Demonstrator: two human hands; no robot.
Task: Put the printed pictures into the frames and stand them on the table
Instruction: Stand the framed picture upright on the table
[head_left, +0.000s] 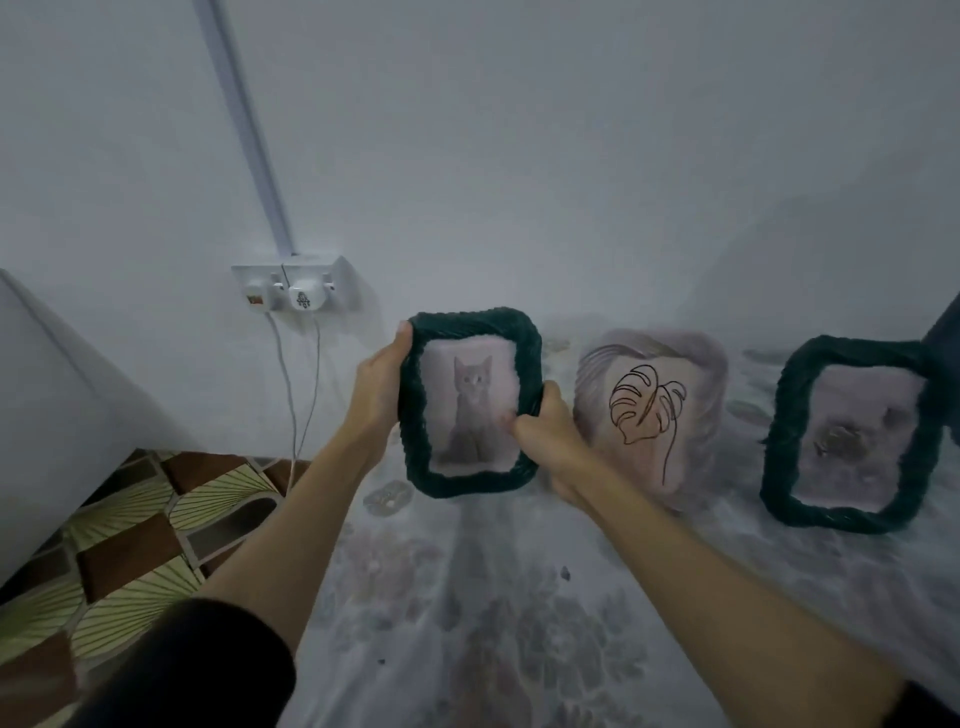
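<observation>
A pale wall (519, 156) fills the upper half of the frame, and below it a table (467, 597) with a faded floral cover runs across the lower centre and right. At lower left lies a patterned floor (130, 545) of brown and green tiles.

Near the centre, a dark green frame (415, 426) holding a cat picture (470, 410) is held upright, its lower edge close over the table; whether it touches cannot be told. The left hand (376, 395) grips the frame's left side, thumb at the upper left corner, fingers curled behind it out of sight. The right hand (545, 436) grips the lower right edge, its fingers (524, 427) curled round the rim, with the thumb on the picture's front.

Just right of it, behind the right hand, stands a pale ridged frame (711, 395) with a leaf drawing (647, 410). Further right, well apart, a second green frame (779, 452) stands on the table with a blurred picture (857, 436) inside.

At the left of the frame, a white wall socket (291, 286) carries a plug (306, 297), and thin cables (296, 405) hang from it.
</observation>
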